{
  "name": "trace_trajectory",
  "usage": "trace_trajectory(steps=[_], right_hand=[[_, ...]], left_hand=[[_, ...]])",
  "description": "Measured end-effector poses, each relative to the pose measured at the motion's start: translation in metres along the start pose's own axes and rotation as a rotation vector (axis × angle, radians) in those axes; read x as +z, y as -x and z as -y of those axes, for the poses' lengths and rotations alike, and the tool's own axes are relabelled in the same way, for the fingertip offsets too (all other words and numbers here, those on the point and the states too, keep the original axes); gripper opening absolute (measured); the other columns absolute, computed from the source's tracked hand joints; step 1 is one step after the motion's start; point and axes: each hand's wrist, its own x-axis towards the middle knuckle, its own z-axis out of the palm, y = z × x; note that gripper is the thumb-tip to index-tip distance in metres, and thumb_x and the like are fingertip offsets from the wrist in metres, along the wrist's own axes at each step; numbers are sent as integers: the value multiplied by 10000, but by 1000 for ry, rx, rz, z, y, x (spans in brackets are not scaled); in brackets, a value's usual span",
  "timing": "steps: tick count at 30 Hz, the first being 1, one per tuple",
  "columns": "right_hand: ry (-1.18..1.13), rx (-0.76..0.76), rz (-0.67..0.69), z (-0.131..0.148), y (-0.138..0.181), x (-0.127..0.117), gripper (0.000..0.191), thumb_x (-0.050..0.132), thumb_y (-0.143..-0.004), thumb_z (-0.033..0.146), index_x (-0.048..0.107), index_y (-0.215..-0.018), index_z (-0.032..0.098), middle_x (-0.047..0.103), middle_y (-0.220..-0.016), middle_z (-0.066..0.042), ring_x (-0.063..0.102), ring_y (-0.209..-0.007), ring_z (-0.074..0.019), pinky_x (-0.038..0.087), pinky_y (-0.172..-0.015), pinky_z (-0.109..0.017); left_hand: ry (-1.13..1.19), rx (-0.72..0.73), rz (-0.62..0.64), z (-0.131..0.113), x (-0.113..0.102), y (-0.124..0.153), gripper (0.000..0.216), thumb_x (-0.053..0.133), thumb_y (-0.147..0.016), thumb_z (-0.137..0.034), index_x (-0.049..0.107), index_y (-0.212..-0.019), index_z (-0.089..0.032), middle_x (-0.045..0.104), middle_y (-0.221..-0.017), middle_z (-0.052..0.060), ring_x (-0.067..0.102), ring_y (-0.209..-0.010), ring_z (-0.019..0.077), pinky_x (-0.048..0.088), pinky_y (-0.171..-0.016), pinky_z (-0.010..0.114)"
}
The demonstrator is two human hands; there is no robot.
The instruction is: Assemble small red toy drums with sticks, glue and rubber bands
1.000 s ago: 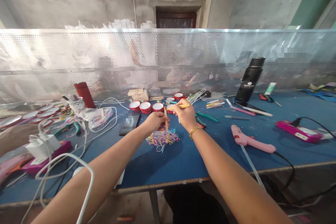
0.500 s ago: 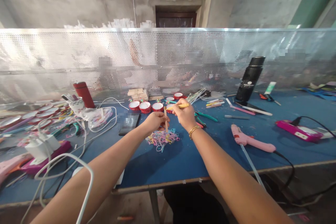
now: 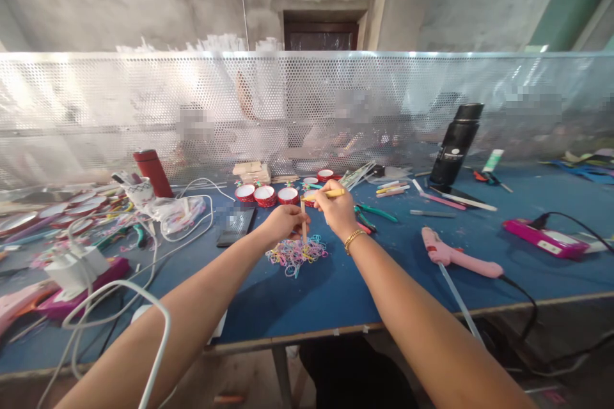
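Note:
My left hand (image 3: 286,222) is closed on a thin flat wooden stick (image 3: 304,222), held upright above a pile of small coloured rubber bands (image 3: 296,257). My right hand (image 3: 337,208) pinches a yellow marker pen (image 3: 330,193), tilted nearly level. The pen's tip is at the upper end of the stick; whether the two touch is too small to tell. Just behind the hands stand several small round red-and-white pieces (image 3: 288,195), partly covered by my fingers. Pliers with green handles (image 3: 377,213) lie to the right of my right hand.
A pink glue gun (image 3: 460,257) lies at right, near a magenta power strip (image 3: 547,239) and a black thermos (image 3: 455,147). At left are a phone (image 3: 236,227), white cables (image 3: 163,319), a red bottle (image 3: 154,172) and a pen cup (image 3: 140,192). A perforated metal screen (image 3: 307,108) borders the back.
Both hands stay almost in place. The pen tip has shifted very slightly at the top of the stick; everything on the table is as before.

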Motion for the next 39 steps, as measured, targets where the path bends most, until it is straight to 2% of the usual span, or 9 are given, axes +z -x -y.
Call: trace_trajectory(steps=[5, 10, 17, 31, 36, 39], right_hand=[[40, -6, 8, 0, 0, 0, 189, 577, -780, 300, 483, -627, 240, 594, -540, 35, 554, -521, -146, 435, -565, -263], [101, -21, -39, 2, -1, -2, 185, 580, -754, 269, 478, -602, 242, 579, -528, 40, 542, -513, -151, 417, -555, -267], [9, -1, -13, 0, -1, 0, 180, 581, -768, 292, 477, -630, 242, 579, -521, 48, 537, -484, -140, 421, -525, -254], [25, 6, -49, 0, -2, -1, 179, 583, -753, 270, 475, -613, 235, 579, -508, 49, 538, -485, -137, 422, -529, -251], [24, 13, -64, 2, -1, -1, 170, 593, -767, 298, 506, -638, 232, 607, -537, 35, 563, -509, -143, 441, -548, -254], [0, 23, -51, 2, -1, -1, 181, 583, -824, 376, 567, -729, 224, 639, -580, 24, 592, -520, -146, 459, -553, -254]], left_hand=[[-5, 6, 1, 1, -1, -1, 171, 694, -792, -238, 609, -687, -133, 635, -604, 21, 553, -489, 96, 431, -485, 219], [-5, 8, -5, 2, -1, -3, 146, 637, -825, -203, 613, -700, -132, 640, -608, 25, 558, -489, 95, 430, -484, 217], [-8, 1, -1, 1, -1, -1, 128, 619, -821, -171, 606, -701, -132, 635, -604, 21, 555, -486, 92, 439, -483, 212], [-11, 0, -19, -1, -2, 0, 125, 598, -822, -186, 604, -710, -131, 646, -620, 29, 559, -507, 99, 432, -502, 218], [-33, 15, -63, -4, -2, 2, 112, 604, -804, -208, 621, -723, -132, 655, -631, 28, 543, -515, 89, 350, -487, 196], [-43, 26, -61, -4, -2, 3, 134, 595, -802, -227, 613, -707, -133, 658, -629, 33, 506, -495, 80, 264, -452, 194]])
